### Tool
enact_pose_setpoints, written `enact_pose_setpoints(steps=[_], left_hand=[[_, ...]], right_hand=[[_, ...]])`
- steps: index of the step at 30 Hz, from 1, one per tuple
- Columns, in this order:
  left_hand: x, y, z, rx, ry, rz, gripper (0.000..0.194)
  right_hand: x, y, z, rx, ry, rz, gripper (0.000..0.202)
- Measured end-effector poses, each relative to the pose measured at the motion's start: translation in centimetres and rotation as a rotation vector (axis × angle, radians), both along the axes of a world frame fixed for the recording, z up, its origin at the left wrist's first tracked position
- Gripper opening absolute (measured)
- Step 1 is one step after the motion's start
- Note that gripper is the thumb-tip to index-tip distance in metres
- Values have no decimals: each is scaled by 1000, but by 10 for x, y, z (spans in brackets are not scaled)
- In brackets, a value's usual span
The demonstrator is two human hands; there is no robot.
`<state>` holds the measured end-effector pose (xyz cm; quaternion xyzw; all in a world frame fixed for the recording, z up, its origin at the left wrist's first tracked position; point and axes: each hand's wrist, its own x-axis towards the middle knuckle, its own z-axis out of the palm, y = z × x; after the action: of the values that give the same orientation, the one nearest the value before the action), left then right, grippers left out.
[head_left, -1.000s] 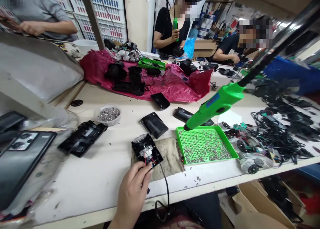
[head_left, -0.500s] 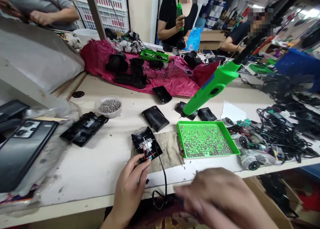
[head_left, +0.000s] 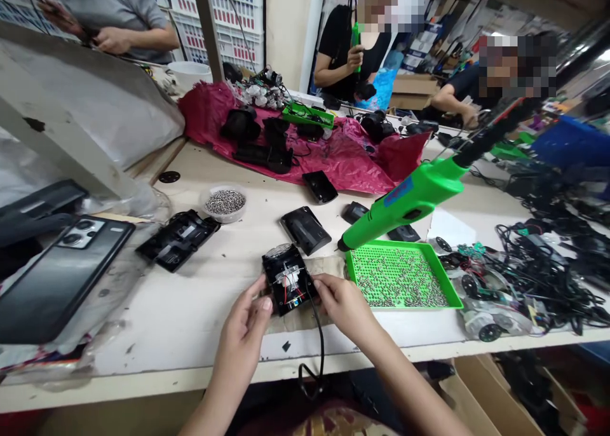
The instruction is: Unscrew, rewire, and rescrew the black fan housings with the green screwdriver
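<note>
A black plastic housing (head_left: 279,299) lies open-side up on a cloth (head_left: 328,267), showing a clear round part, a white piece and red wires inside. My left hand (head_left: 248,318) grips its left edge, thumb bent over the near corner. At the right edge, my right hand (head_left: 338,299) has its fingers closed where the black cord (head_left: 321,340) leaves the housing. The cord drops in a loop over the table's front edge. A green electric screwdriver (head_left: 405,207) hangs at the right, its tip near a green tray (head_left: 452,296) of small screws.
A round tub (head_left: 225,210) of screws and a black shell (head_left: 177,240) stand to the left, with a phone (head_left: 61,283) beyond. Black covers (head_left: 305,229) lie behind the housing. Cords and circuit parts (head_left: 538,264) pile up at right. Co-workers (head_left: 350,54) sit across the table.
My right hand has come up from the table's front edge to the housing's right side. My left hand has shifted from the wires to the left edge. The view has shifted slightly.
</note>
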<state>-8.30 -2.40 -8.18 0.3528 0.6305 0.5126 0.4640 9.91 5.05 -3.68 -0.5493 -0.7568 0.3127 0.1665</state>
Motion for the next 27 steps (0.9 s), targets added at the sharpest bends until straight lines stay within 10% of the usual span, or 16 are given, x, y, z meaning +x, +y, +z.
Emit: enact_pose_setpoints(steps=[15, 20, 27], left_hand=[[10, -2, -15, 111, 104, -18, 51], [13, -13, -7, 237, 435, -24, 41], [16, -12, -2, 237, 533, -44, 39]], right_hand=[[-14, 13, 12, 348, -30, -21, 36], [-13, -8, 29, 255, -153, 4, 16], [-7, -48, 10, 116, -218, 16, 29]])
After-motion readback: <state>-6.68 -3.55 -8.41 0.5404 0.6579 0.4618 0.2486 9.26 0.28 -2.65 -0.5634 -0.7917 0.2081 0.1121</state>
